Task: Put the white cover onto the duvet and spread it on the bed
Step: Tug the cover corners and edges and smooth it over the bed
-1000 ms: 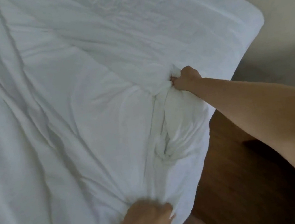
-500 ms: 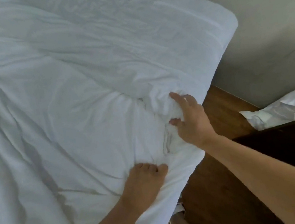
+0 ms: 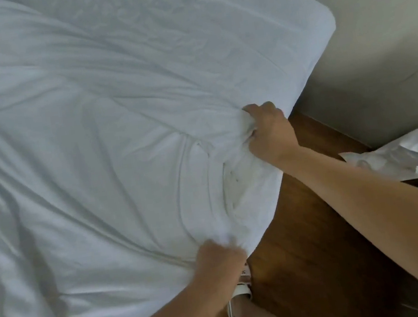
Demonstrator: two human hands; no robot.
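Note:
The white cover (image 3: 99,152) lies wrinkled over most of the bed, with the duvet hidden inside or under it. My right hand (image 3: 268,131) grips a bunched fold of the cover near the bed's right edge. My left hand (image 3: 218,258) grips the cover's fabric at the near right edge, closer to me. Between the two hands the cloth forms a puckered ridge (image 3: 232,182). The bed's far right corner (image 3: 312,23) shows the mattress covered in white.
A wooden floor (image 3: 307,238) runs along the bed's right side. A white pillow (image 3: 403,155) lies on a dark surface at the right. A pale wall (image 3: 372,28) stands behind. My foot in a white sandal (image 3: 240,304) is beside the bed.
My right hand moved from further up the bed to the right edge and closed on a bunch of cloth. My left hand shifted from pressing flat to gripping the fabric.

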